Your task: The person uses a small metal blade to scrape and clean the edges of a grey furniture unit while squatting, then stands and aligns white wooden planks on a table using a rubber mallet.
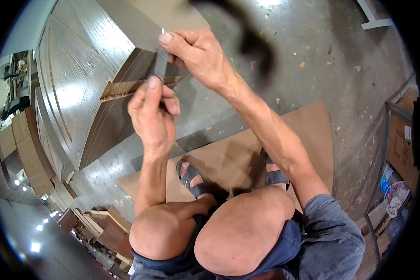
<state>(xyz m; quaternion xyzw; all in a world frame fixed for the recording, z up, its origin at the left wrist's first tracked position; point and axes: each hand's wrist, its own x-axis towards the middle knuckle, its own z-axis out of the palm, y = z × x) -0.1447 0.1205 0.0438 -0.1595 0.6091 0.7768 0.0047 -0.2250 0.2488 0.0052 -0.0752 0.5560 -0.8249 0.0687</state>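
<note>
Concrete floor [312, 60], cardboard sheet [308, 130] under squatting person. Grey door panel [79, 60] lying at left. Both hands pinch thin strip [160, 60] w/ fingertips: right hand [198, 56] at top end, left hand [154, 112] at bottom, stretching it taut over panel's corner edge.

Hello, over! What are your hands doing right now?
Both hands pinching a thin grey strip: right hand up top, left hand lower. Wooden door panel behind. Nothing in the way.

The left hand [153, 114] and the right hand [198, 53] both pinch a thin grey strip [161, 60]. It runs from the right fingertips down to the left thumb. Just behind the fingers stands a grey wooden door [79, 60]. Brown cardboard [228, 158] lies on the floor [312, 60] below.
</note>
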